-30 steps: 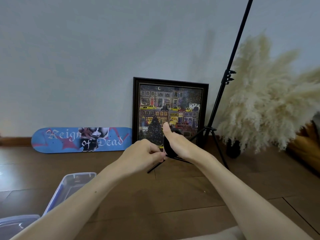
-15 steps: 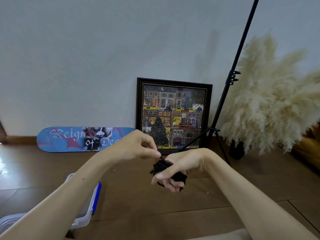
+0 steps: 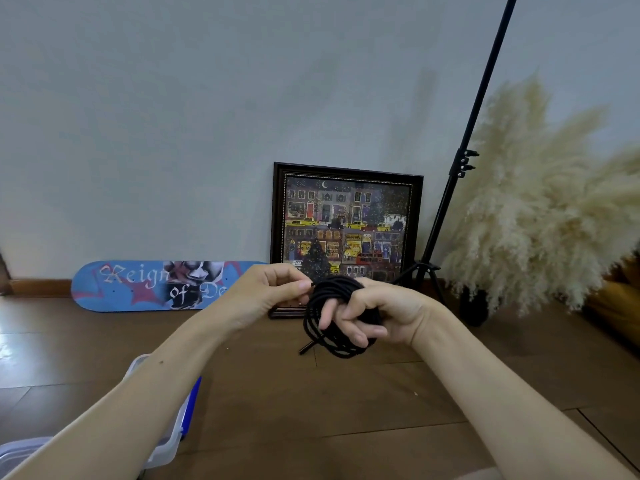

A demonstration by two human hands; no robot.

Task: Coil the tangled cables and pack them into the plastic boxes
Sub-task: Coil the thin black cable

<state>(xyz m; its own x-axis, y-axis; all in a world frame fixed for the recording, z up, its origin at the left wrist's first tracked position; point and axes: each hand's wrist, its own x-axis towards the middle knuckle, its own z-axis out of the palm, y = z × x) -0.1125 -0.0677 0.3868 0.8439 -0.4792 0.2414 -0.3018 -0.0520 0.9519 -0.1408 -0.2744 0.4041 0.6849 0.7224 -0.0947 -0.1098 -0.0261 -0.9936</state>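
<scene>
A black cable [image 3: 329, 306] is wound in several loops around the fingers of my right hand [image 3: 377, 315], which curls round the coil in front of me above the floor. My left hand [image 3: 266, 292] pinches the cable's free end at the top left of the coil. A short black tail [image 3: 308, 348] sticks out below the loops. A clear plastic box [image 3: 169, 434] with a blue latch stands on the floor at the lower left, mostly hidden behind my left forearm. The corner of a second clear box [image 3: 17, 452] shows at the bottom left edge.
A blue skateboard deck [image 3: 138, 285] and a framed picture [image 3: 346, 233] lean on the wall. A black tripod stand [image 3: 446, 209] rises at the right, beside a vase of pampas grass [image 3: 540, 216]. Brown wood floor [image 3: 346, 403] lies below my hands.
My right hand turned from thumb-up to fingers pointing left, with the coil spread wider over them. My left hand rose to the coil's top, still pinching the cable end. The view shifted left.
</scene>
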